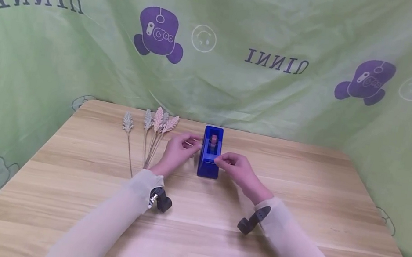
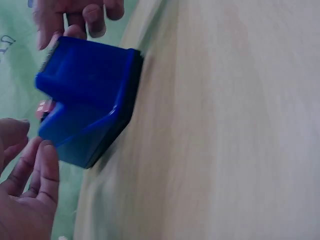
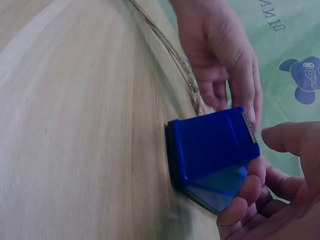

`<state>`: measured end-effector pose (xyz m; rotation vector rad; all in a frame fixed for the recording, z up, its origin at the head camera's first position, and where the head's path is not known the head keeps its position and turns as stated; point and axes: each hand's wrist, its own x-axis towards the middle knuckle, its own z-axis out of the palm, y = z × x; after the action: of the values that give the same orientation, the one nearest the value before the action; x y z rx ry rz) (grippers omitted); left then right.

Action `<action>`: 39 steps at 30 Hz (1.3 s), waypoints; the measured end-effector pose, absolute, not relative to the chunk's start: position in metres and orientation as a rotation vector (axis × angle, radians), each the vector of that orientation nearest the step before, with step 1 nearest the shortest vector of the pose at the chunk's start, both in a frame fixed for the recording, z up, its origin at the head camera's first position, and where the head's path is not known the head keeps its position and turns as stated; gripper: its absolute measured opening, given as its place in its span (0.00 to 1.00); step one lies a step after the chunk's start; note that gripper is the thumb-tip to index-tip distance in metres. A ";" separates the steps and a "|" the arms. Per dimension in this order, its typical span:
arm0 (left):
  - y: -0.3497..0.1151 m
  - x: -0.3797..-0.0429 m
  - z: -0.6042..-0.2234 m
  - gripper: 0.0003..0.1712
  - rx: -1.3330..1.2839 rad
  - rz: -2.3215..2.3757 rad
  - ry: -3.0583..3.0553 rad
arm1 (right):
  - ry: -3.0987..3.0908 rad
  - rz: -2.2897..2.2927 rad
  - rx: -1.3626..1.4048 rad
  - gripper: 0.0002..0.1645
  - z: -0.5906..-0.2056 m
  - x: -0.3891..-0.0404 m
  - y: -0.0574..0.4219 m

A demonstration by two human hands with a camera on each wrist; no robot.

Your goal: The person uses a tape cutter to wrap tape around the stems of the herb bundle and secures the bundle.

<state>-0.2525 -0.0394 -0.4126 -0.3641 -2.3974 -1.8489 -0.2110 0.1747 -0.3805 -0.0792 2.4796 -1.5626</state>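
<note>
A blue tape dispenser (image 1: pixel 207 171) stands upright near the back of the wooden table, a reddish roll core (image 1: pixel 214 138) in its well. Its toothed cutter (image 3: pixel 249 127) shows in the right wrist view. My left hand (image 1: pixel 180 149) is at the dispenser's left side toward the far end, fingers loosely bent, fingertips close to the wall; contact is unclear. My right hand (image 1: pixel 240 169) is by the right side at the cutter end. In the right wrist view its thumb (image 3: pixel 285 138) stands apart from the fingers, which are against or beside the dispenser's side.
Left of the dispenser lie several pink and grey-blue artificial flower stems (image 1: pixel 157 121), one grey-blue stem (image 1: pixel 128 122) apart from the bunch. The wooden table (image 1: pixel 189 241) ends at a green printed curtain (image 1: pixel 212 89) behind. A black wrist camera (image 1: pixel 252 220) sits on the right sleeve.
</note>
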 end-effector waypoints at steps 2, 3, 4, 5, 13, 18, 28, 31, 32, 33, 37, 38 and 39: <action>-0.034 -0.254 -0.416 0.18 -0.341 -1.863 -2.379 | 2.467 -1.570 -0.070 0.17 -0.383 -0.213 0.173; -0.032 -0.255 -0.417 0.18 -0.331 -1.865 -2.373 | 2.463 -1.571 -0.067 0.17 -0.383 -0.213 0.172; -0.029 -0.256 -0.418 0.18 -0.324 -1.863 -2.366 | 2.461 -1.575 -0.064 0.18 -0.384 -0.214 0.171; -0.028 -0.256 -0.419 0.18 -0.320 -1.866 -2.361 | 2.462 -1.578 -0.060 0.18 -0.385 -0.214 0.171; -0.020 -0.260 -0.424 0.18 -0.288 -1.871 -2.336 | 2.456 -1.667 -0.028 0.15 -0.392 -0.216 0.164; -0.019 -0.261 -0.424 0.18 -0.281 -1.874 -2.351 | 2.437 -1.699 0.017 0.12 -0.392 -0.215 0.161; -0.017 -0.265 -0.418 0.19 -0.271 -1.850 -2.397 | 2.493 -1.731 0.073 0.05 -0.390 -0.215 0.158; -0.017 -0.264 -0.418 0.19 -0.258 -1.849 -2.400 | 2.517 -1.739 0.046 0.06 -0.389 -0.214 0.155; -0.018 -0.264 -0.418 0.19 -0.253 -1.846 -2.399 | 2.525 -1.739 0.032 0.06 -0.389 -0.213 0.154; -0.018 -0.263 -0.417 0.19 -0.248 -1.845 -2.400 | 2.530 -1.737 0.020 0.07 -0.389 -0.213 0.154; -0.019 -0.262 -0.416 0.19 -0.251 -1.836 -2.401 | 2.514 -1.728 0.035 0.08 -0.390 -0.214 0.153; -0.019 -0.262 -0.416 0.19 -0.254 -1.833 -2.403 | 2.505 -1.723 0.052 0.09 -0.389 -0.215 0.154; -0.019 -0.262 -0.416 0.19 -0.257 -1.830 -2.405 | 2.493 -1.716 0.072 0.10 -0.389 -0.215 0.154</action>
<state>-0.2624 -0.0188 -0.4160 -0.2570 -2.4045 -1.8297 -0.2149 0.1539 -0.3887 0.0719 2.4929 -1.7164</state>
